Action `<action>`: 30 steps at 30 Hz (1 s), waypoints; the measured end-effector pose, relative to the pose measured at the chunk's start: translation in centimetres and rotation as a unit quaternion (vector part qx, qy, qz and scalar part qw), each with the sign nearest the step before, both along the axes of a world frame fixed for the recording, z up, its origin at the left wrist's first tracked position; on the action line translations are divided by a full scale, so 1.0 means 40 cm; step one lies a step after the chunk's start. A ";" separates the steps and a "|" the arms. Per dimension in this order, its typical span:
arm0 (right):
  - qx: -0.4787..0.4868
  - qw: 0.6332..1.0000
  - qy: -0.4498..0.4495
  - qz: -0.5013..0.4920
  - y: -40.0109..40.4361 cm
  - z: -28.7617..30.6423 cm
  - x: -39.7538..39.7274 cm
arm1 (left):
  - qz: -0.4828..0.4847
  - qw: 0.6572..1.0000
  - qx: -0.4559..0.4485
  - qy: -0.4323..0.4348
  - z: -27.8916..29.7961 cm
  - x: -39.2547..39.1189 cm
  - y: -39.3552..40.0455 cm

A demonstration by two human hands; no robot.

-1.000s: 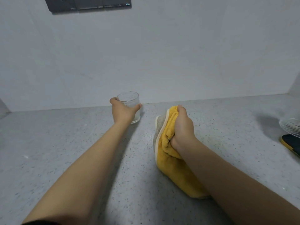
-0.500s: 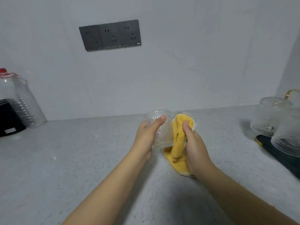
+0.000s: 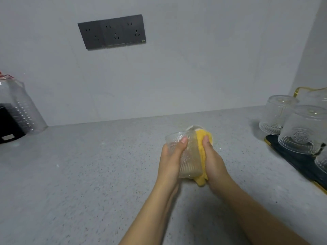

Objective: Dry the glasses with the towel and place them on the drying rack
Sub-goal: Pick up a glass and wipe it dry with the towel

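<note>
- Ribbed clear glass (image 3: 187, 156) gripped in the left hand (image 3: 170, 161), thumb curled over its near side, held above the countertop (image 3: 88, 174) and tilted with its rim toward the wall.
- Yellow towel (image 3: 202, 152) bunched in the right hand (image 3: 213, 163), fingers curled round the cloth and pressing it against the glass's right side; a lower fold hanging just beneath both hands.
- Grey speckled countertop beneath, both bare forearms reaching in from the lower edge.
- Far right: dark drying rack (image 3: 290, 156) with a gold rim, carrying upturned ribbed glasses (image 3: 300, 131), well apart from the hands.
- Far left: large clear plastic bottle (image 3: 21, 106) against the wall, beside a black object (image 3: 8, 124) cut off by the frame edge.
- Above, on the grey wall: dark three-gang socket panel (image 3: 113, 31).
</note>
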State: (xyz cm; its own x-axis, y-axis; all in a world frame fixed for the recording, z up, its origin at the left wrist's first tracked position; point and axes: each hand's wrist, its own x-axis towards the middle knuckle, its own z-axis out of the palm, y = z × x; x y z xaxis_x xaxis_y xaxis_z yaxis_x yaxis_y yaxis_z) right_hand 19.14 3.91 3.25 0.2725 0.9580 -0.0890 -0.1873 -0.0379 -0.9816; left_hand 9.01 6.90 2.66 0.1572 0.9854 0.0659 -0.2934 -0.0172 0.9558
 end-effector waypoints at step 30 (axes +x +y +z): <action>0.063 0.994 -0.078 0.035 -0.024 -0.026 -0.031 | 0.036 0.995 0.033 0.087 -0.013 -0.013 -0.005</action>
